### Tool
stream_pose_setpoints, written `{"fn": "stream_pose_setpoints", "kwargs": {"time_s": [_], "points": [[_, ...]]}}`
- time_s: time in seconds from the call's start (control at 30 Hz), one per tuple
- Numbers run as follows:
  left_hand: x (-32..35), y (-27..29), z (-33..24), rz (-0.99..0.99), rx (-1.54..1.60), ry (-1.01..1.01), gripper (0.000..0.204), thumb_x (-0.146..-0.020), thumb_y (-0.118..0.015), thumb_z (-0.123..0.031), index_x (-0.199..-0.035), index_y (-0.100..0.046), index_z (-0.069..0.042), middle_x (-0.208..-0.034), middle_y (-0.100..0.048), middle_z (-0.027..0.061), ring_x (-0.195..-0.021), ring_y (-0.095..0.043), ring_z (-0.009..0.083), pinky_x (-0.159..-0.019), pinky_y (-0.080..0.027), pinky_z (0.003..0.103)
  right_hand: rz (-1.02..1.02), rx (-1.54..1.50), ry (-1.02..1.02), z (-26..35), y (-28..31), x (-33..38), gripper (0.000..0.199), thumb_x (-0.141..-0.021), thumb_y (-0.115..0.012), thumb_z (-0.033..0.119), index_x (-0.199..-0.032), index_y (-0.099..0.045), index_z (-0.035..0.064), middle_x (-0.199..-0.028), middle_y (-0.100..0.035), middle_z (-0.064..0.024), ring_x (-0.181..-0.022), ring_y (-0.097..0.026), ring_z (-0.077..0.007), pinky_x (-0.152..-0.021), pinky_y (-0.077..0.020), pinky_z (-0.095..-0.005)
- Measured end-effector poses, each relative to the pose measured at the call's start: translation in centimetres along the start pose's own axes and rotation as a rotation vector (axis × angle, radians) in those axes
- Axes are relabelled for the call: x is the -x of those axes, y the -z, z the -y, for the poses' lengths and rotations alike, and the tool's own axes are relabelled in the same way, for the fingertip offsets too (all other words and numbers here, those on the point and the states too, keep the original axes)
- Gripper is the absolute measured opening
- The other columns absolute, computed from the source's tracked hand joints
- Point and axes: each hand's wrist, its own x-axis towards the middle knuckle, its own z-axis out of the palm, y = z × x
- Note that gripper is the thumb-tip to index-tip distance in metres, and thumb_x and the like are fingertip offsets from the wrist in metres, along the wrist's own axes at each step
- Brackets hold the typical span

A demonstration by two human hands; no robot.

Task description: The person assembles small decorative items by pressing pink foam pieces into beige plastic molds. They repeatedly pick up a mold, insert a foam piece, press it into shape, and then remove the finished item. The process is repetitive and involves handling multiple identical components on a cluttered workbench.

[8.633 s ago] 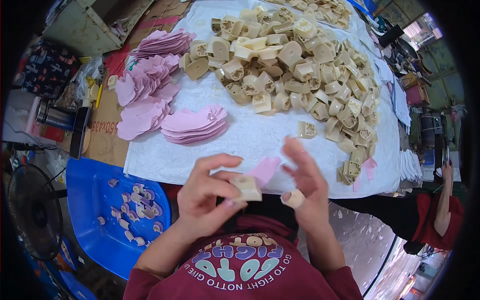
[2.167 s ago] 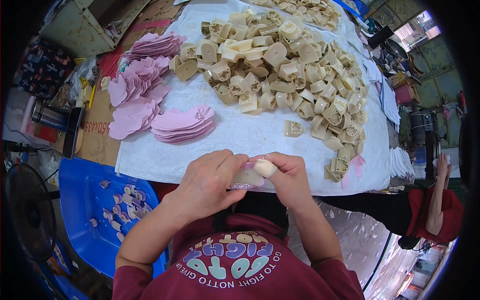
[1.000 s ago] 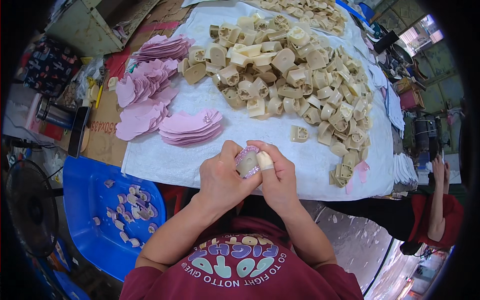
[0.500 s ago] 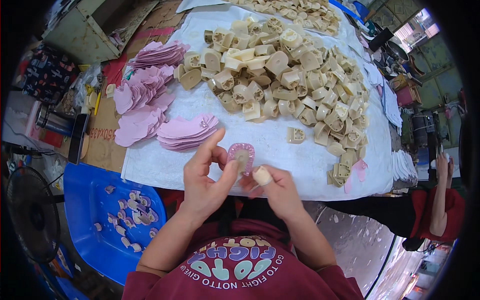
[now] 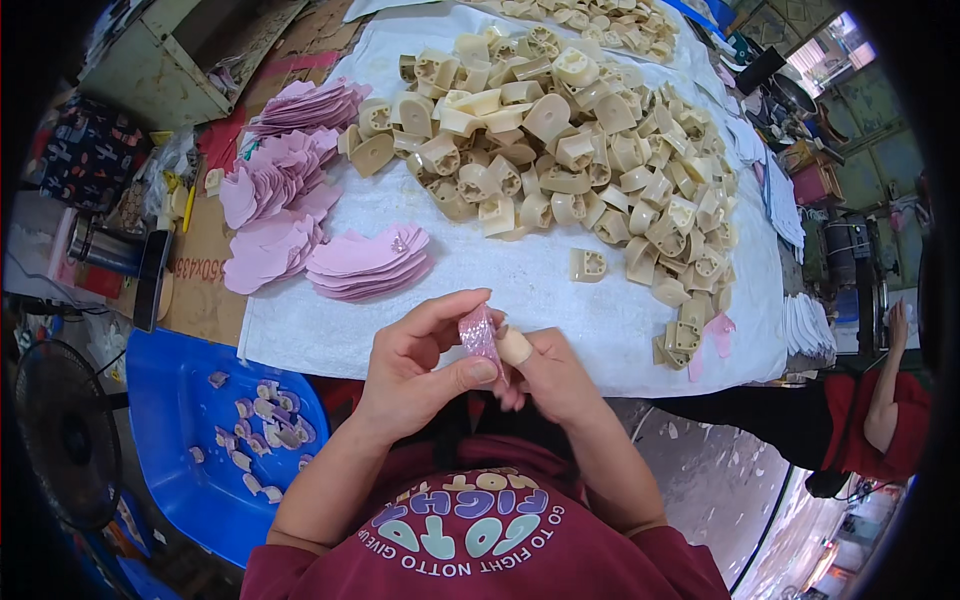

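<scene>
Between my hands, over the near edge of the table, is a shoe heel (image 5: pixel 479 335) wrapped in glittery pink covering, its sparkling side facing up. My left hand (image 5: pixel 425 355) grips it between thumb and fingers. On its other side my right hand (image 5: pixel 550 370), with a beige wrap on the thumb, presses against the heel's edge; its fingertips are partly hidden beneath. A large heap of bare beige shoe heels (image 5: pixel 550 120) covers the far part of the table. Stacks of cut pink covering pieces (image 5: pixel 365 265) lie to the left, the closest just beyond my left hand.
White sheeting (image 5: pixel 300 335) covers the table. At lower left, a blue basin (image 5: pixel 170 480) holds several covered heels, beside a black fan (image 5: pixel 65 430). A phone (image 5: pixel 152 280) stands upright at the table's left edge. Another person (image 5: pixel 870 420) sits at the far right.
The heel has been turned from its flat, pale-centred face to its glittery side. My left fingers have closed around it, and my right thumb has come up against it.
</scene>
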Motion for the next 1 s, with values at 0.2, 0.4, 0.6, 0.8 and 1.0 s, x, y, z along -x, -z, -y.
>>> {"fn": "stream_pose_setpoints", "kwargs": {"time_s": [0.2, 0.4, 0.6, 0.8, 1.0], "points": [[0.1, -0.8, 0.0, -0.020, -0.015, -0.040, 0.053, -0.083, -0.068, 0.001, -0.132, -0.049, -0.002, -0.111, -0.059, 0.0105, -0.099, -0.059, 0.0169, -0.090, -0.050, 0.032, 0.001, 0.027, 0.302, 2.7, -0.3, 1.2, 0.009, -0.089, -0.063, 0.005, -0.097, -0.063, 0.0005, -0.091, -0.062, -0.0018, -0.085, -0.057, -0.0053, -0.071, -0.0473, -0.0211], [0.0, -0.8, -0.9, 0.082, -0.414, -0.160, 0.051, -0.079, -0.072, -0.003, -0.127, -0.054, -0.001, -0.101, -0.059, 0.0102, -0.094, -0.060, 0.0188, -0.083, -0.050, 0.030, -0.019, 0.053, 0.283, 2.7, -0.7, 2.0, 0.008, -0.091, -0.060, 0.007, -0.095, -0.061, 0.0001, -0.087, -0.062, -0.0013, -0.078, -0.058, -0.0057, -0.069, -0.0486, -0.0218], [0.0, -1.1, -0.8, 0.044, -0.651, -0.253, 0.057, -0.072, -0.078, -0.008, -0.123, -0.056, 0.000, -0.098, -0.059, 0.0128, -0.088, -0.060, 0.0232, -0.075, -0.049, 0.031, -0.077, -0.049, 0.120, 2.0, -0.4, 0.8, 0.011, -0.089, -0.061, 0.005, -0.098, -0.061, -0.0011, -0.086, -0.063, -0.0028, -0.077, -0.058, -0.0065, -0.068, -0.0493, -0.0222], [-0.1, -1.4, -0.3, -0.089, -0.865, -0.266, 0.063, -0.070, -0.080, -0.008, -0.126, -0.054, -0.001, -0.093, -0.057, 0.0103, -0.082, -0.057, 0.0196, -0.072, -0.048, 0.029, -0.073, 0.002, 0.189, 0.4, -0.5, 1.4, 0.027, -0.088, -0.064, 0.006, -0.113, -0.058, -0.0012, -0.100, -0.063, -0.0052, -0.086, -0.061, -0.0099, -0.076, -0.0501, -0.0256], [0.5, -0.2, -0.3, 0.023, -0.322, -0.037, 0.043, -0.075, -0.077, -0.008, -0.115, -0.062, -0.001, -0.089, -0.061, 0.0061, -0.078, -0.059, 0.0124, -0.067, -0.048, 0.025, 0.059, -0.009, 0.369, 0.1, 1.2, 1.8, 0.029, -0.087, -0.065, 0.004, -0.114, -0.057, -0.0021, -0.107, -0.061, -0.0065, -0.096, -0.059, -0.0124, -0.084, -0.0482, -0.0280]]}}
